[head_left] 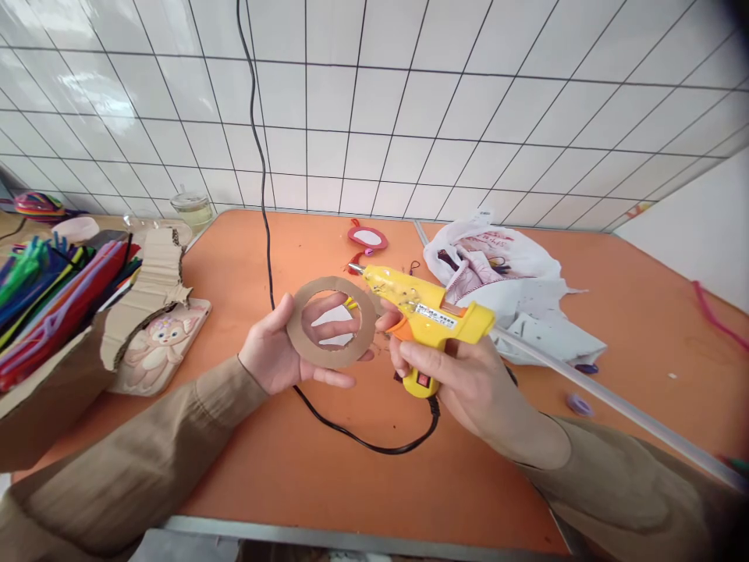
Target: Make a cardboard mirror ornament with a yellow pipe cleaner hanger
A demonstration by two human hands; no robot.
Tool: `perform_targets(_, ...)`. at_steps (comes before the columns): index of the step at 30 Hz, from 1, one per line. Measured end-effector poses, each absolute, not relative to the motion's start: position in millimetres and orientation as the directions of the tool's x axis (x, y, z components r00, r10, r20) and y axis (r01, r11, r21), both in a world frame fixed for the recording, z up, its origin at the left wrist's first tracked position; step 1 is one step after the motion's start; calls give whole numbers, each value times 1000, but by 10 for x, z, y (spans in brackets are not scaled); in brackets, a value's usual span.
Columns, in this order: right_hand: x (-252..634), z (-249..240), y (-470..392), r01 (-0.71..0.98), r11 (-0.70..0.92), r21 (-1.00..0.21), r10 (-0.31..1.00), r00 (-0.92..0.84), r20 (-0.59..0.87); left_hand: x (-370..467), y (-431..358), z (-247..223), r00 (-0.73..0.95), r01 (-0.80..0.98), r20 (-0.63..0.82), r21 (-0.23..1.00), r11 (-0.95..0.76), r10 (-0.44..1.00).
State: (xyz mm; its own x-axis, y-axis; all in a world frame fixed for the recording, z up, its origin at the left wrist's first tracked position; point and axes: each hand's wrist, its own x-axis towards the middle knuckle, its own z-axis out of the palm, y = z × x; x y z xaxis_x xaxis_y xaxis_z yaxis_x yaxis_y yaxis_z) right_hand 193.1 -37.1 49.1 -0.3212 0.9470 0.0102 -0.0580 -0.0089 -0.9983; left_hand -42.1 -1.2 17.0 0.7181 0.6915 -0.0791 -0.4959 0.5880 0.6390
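My left hand (275, 343) holds a flat brown cardboard ring (360, 343) by its left edge, the thumb in front and the fingers behind, showing through the hole. My right hand (473, 382) is wrapped round the handle of a yellow hot glue gun (433, 304). Its metal nozzle points left, just above the ring's upper right edge. A clear glue stick (579, 363) juts from the back of the gun toward the lower right. From the handle's base a black cord (374, 449) loops left behind the ring and climbs the wall.
On the left, a torn cardboard box (58, 406) holds colourful pipe cleaners (52, 312) beside a case with a cartoon figure (164, 343). A red-rimmed oval piece (367, 237) lies at the back. White plastic bags (509, 265) sit back right; a purple ring (579, 404) lies nearer.
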Motion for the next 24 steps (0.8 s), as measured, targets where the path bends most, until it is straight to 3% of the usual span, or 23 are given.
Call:
perform_targets(3, 1916, 517, -355, -58, 19, -998, 954, -299, 35, -429, 52, 187, 612, -416, -189, 749, 516, 768)
perform_targets(6, 1896, 549, -341, -77, -1, -997, 964, -266, 20, -486, 177, 230, 364, -248, -287, 887, 389, 886)
perform_targets(10, 1887, 560, -321, -87, -6, -996, 967, -255, 17, -552, 331, 329, 142, -80, -197, 975, 209, 970)
perform_targets(19, 1887, 497, -205, -127, -4, -992, 976, -217, 24, -316, 375, 374, 116, 153, -253, 960, 234, 960)
perform_targets(24, 1889, 474, -195, -146, -11, -989, 975, -220, 21, -254, 423, 287, 84, 313, -205, 935, 169, 975)
